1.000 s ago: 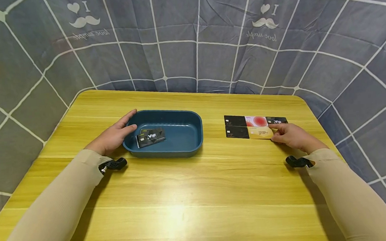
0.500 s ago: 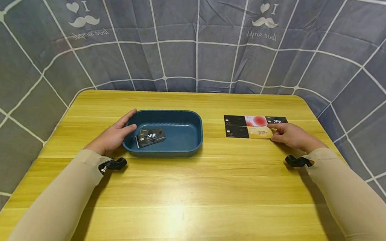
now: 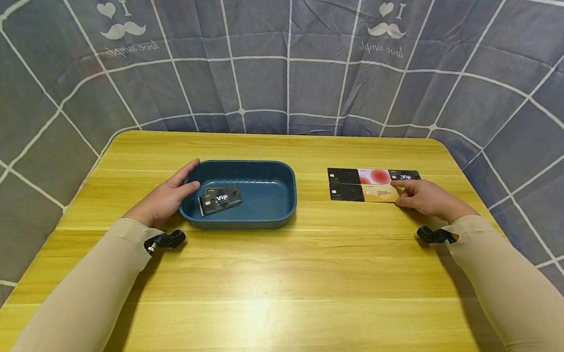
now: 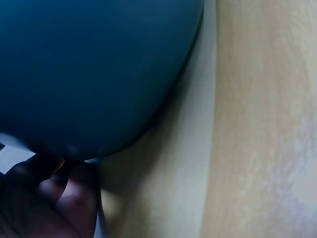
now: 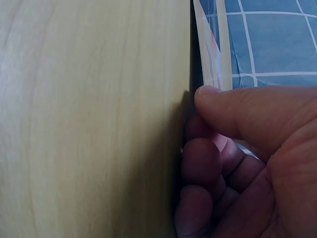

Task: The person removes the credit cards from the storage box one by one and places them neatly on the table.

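Note:
My left hand (image 3: 162,201) holds the left end of a dark blue plastic basin (image 3: 284,200), its thumb over the rim and the index finger along the outside. The basin's wall (image 4: 94,74) fills much of the left wrist view. Overlapping black VIP cards (image 3: 220,199) lie in the basin. On the right, my right hand (image 3: 428,200) pinches the right end of a yellow card (image 3: 379,192). In the right wrist view its thumb (image 5: 218,101) is against the card's edge and the other fingers are curled.
Beside the yellow card lie two black cards (image 3: 345,192), a pink-and-red card (image 3: 374,176) and a black VIP card (image 3: 406,175), in two touching rows. The wooden table (image 3: 251,289) backs onto a grey checked curtain (image 3: 262,83).

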`<state>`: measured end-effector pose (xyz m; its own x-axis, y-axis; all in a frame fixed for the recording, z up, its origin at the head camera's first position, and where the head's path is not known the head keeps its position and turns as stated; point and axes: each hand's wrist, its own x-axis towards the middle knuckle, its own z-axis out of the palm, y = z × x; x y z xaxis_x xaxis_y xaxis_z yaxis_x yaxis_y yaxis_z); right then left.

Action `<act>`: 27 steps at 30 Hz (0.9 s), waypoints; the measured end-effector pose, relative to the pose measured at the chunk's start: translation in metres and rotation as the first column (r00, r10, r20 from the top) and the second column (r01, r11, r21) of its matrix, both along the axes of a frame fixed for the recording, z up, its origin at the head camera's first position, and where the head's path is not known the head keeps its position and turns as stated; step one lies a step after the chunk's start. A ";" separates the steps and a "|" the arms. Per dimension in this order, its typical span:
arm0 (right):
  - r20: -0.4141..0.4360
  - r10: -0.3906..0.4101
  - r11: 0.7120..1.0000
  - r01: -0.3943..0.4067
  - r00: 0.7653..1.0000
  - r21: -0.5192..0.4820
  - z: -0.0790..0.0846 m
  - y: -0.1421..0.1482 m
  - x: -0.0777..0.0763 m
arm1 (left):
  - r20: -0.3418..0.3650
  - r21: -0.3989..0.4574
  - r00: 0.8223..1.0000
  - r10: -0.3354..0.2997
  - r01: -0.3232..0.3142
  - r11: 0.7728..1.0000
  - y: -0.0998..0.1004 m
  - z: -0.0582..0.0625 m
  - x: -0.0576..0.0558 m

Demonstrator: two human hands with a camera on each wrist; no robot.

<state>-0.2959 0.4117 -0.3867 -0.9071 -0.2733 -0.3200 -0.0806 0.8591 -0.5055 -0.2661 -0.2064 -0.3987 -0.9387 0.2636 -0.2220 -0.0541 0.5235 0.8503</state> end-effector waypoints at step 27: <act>0.002 -0.027 0.999 0.027 1.000 0.032 0.001 0.000 0.000 | -0.001 -0.023 1.000 -0.005 0.005 1.000 0.001 0.002 0.001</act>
